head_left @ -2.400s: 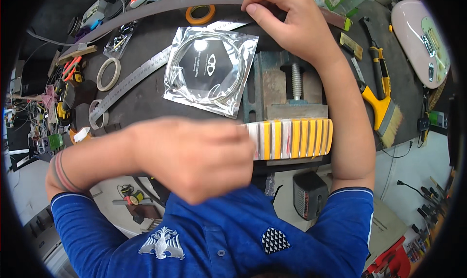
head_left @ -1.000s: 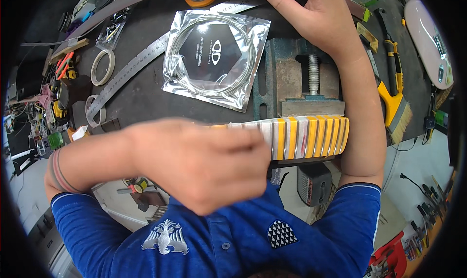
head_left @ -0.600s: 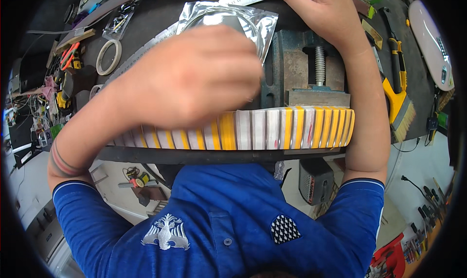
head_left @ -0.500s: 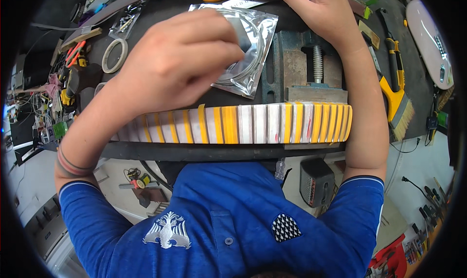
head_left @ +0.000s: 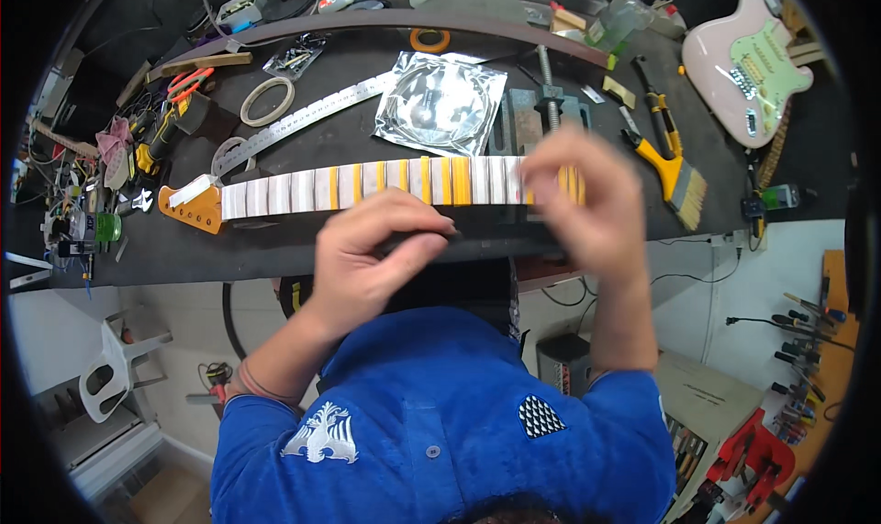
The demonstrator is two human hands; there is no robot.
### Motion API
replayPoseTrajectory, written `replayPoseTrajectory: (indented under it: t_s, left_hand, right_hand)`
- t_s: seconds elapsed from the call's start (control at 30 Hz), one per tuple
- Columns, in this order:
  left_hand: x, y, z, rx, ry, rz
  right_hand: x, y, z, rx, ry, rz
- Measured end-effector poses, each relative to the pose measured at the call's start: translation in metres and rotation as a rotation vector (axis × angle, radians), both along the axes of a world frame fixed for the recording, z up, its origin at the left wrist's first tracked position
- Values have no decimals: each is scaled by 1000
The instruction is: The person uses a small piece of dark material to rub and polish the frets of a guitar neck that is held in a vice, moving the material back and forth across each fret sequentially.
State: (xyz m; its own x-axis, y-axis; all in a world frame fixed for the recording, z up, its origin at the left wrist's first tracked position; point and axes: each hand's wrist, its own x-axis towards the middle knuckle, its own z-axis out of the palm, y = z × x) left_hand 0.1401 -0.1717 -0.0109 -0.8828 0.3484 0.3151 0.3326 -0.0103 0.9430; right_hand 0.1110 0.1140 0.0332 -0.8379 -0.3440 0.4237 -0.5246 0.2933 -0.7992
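Note:
A guitar neck (head_left: 307, 190) lies across the bench, its frets showing between strips of white and yellow tape; the orange headstock (head_left: 204, 214) points left. My left hand (head_left: 367, 253) is in front of the neck's middle, thumb and fingers pinched together. A small dark bit shows at its fingertips, too little to name. My right hand (head_left: 587, 203), smeared by motion, is over the neck's right end and hides part of it. Behind that end stands a bench vise (head_left: 521, 125). A silvery packet with coiled strings (head_left: 440, 106) lies behind the neck.
A steel ruler (head_left: 312, 116) and a tape roll (head_left: 267, 101) lie at the back left. On the right are a yellow-handled brush (head_left: 674, 180) and a pink guitar body (head_left: 734, 61). Orange-handled pliers (head_left: 190, 83) and other tools crowd the left.
My left hand has come down from above the string packet to the neck's front side. My right hand has drawn back from the far right to the neck. The view has shifted, showing the headstock.

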Motion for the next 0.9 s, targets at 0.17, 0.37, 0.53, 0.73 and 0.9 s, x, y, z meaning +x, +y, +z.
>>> replayPoseTrajectory:
  t_s: [0.17,0.37,0.53,0.73,0.9]
  left_hand:
    - [32,25,-18,177,-53,-162]
    - [61,25,-33,374,-341,-201]
    - [65,15,-32,337,-221,-221]
    - [69,-27,-53,441,-292,-47]
    - [47,-56,-60,437,-291,-2]
  right_hand:
    - [99,-38,-25,-70,-58,-118]
    - [145,-66,-31,-177,-151,-325]
    - [162,-81,-42,-152,-115,-417]
    - [126,-118,-42,-12,-24,-262]
    - [99,-146,-43,1,-63,-224]
